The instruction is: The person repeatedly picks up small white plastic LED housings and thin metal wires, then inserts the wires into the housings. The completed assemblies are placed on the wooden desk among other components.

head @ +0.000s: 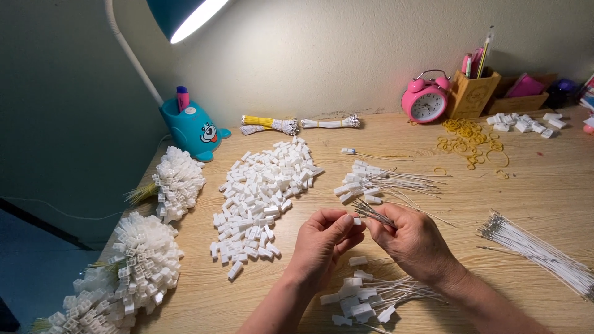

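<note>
White plastic clips sit in a big loose pile (263, 192) on the pale wooden desk (532, 185). Left of that pile, two round bunches of finished clips on wires (154, 253) look done. Just right of the pile, the left hand (325, 244) pinches one small white clip (357, 221). The right hand (414, 241) pinches a few thin wires (371, 213) and pokes them at it. More wired clips (365, 300) lie below the hands. Far right of the pile, long white wires (538, 250) wait, so lots is left.

white plastic connectors (263, 185); matt wood-grain desk (532, 185)
</note>
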